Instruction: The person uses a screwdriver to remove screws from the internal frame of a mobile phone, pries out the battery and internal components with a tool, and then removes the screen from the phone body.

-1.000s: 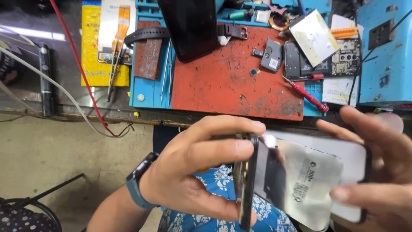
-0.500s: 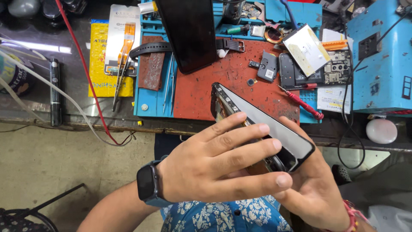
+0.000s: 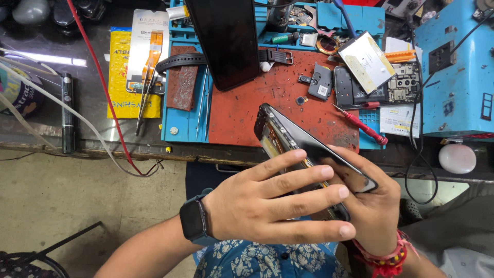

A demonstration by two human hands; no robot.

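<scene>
Pressing evenly, the left hand (image 3: 267, 206) and right hand (image 3: 373, 211) clamp the opened smartphone (image 3: 303, 149) (fingers flat), above the worktop (image 3: 92, 108).

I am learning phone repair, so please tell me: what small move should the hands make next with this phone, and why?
Probably press the left hand fingers gently down along the phone. Its dark panel appears lifted from the frame at the far end, with inner parts showing along the edge, while the right hand supports it from beneath.

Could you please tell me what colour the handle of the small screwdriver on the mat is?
The screwdriver has a red handle, seen in the head view.
</scene>
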